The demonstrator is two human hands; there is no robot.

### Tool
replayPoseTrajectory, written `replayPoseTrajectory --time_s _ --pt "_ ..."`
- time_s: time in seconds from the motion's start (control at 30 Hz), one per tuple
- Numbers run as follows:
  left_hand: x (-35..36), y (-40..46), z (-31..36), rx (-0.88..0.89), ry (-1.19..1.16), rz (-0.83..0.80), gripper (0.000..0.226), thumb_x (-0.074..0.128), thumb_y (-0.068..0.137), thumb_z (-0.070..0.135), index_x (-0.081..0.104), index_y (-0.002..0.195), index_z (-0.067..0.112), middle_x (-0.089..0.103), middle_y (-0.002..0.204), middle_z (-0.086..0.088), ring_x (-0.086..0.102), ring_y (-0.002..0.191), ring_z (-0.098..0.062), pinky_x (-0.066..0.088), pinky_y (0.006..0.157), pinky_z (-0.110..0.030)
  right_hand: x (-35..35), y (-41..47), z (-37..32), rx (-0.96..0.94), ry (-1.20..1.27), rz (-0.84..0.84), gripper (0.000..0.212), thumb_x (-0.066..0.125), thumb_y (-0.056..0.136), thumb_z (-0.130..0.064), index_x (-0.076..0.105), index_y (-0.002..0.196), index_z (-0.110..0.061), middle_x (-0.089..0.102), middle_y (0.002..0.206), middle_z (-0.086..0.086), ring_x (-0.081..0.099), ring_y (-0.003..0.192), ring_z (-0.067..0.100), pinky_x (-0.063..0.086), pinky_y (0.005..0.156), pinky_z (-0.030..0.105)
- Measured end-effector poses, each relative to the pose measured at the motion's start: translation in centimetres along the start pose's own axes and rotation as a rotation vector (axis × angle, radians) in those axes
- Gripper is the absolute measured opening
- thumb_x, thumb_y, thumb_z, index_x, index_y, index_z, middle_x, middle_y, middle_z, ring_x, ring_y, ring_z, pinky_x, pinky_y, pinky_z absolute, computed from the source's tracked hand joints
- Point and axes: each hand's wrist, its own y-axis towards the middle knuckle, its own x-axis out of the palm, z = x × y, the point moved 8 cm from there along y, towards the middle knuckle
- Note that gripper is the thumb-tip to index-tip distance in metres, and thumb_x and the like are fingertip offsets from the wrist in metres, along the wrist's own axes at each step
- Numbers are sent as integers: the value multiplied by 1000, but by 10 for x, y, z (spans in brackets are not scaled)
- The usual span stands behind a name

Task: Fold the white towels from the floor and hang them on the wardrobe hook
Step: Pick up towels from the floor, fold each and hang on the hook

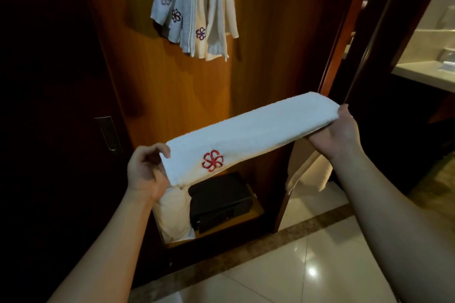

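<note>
My left hand (147,170) and right hand (342,130) each pinch one end of the folded white towel (246,130), stretched between them. I think folding is nearly done; next I must fold it in half and lift it to the hanging towels (197,12).

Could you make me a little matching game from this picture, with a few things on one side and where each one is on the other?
Things:
1. White folded towel with a red flower emblem
2. Bunch of pale towels with purple flower emblems
3. Black box-shaped safe
4. Cream-coloured pillow

Places:
A. On the low wardrobe shelf, right side
B. Stretched between the left hand and the right hand
C. On the low wardrobe shelf, left of the black box
D. Hanging high on the wooden wardrobe panel

Pairs: 1-B, 2-D, 3-A, 4-C
</note>
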Motion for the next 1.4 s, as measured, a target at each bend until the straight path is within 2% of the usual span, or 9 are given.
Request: replayPoseTrajectory --time_s 0.2,0.4,0.63,0.77,0.9,1.1,1.2,1.3,1.4 --pt "-14 -10 -65 -239 -20 55 23 68 71 2 57 82 19 59 127 -16 69 105 -43 58 51 -35 32 -9 7 23 62 -92 61 32 104 -57 43 145 -13 67 130 16 68 113 38 58 82 55" --pt "-9 -13 -134 -456 70 202 44 42 89 -16 54 114 18 58 118 -18 69 96 -37 58 53 -35 76 -14 18 9 -26 -136 62 42 100 -60 44 142 -15 74 115 16 73 98 38 59 74 56" --pt "3 -1 -163 -518 343 258 38 64 88 -2 54 117 20 66 115 -11 68 99 -27 59 73 -39 119 -23 28 -44 -184 -201 60 46 99 -60 38 144 -20 65 127 12 66 114 33 58 87 56" --pt "13 6 -111 -221 675 365 37 67 90 11 49 117 29 52 126 2 54 107 -17 47 89 -37 141 -25 29 -91 -287 -218 64 45 100 -59 35 148 -20 61 132 10 63 118 30 53 97 55" --pt "72 -15 -32 235 498 314 10 53 100 31 59 94 35 66 97 10 64 85 -3 51 70 -22 163 -22 31 -109 -407 -276 58 45 100 -59 42 140 -18 61 132 10 61 118 29 54 96 53" --pt "180 -10 -10 252 616 -170 74 17 87 78 59 129 33 58 133 13 49 128 -5 38 110 -37 195 -14 31 -173 -616 -272 72 49 92 -68 49 139 -14 53 145 14 52 132 33 46 106 58" --pt "206 19 3 232 775 -168 114 1 66 96 37 151 29 45 149 6 36 140 -9 27 120 -33 212 -8 23 -171 -637 -328 51 50 86 -72 59 106 -26 76 106 0 73 100 22 60 84 49" --pt "223 45 27 314 777 -140 130 5 47 106 65 123 19 62 95 16 52 81 11 37 75 2 226 4 11 -210 -644 -387 46 51 83 -74 57 96 -30 76 75 -13 75 75 9 61 64 35" --pt "226 74 42 255 835 -22 121 -2 27 111 66 66 19 62 56 3 61 69 -17 43 63 -26 232 16 -5 -259 -727 -349 70 50 77 -80 64 115 -23 76 111 -1 72 104 19 58 91 44"
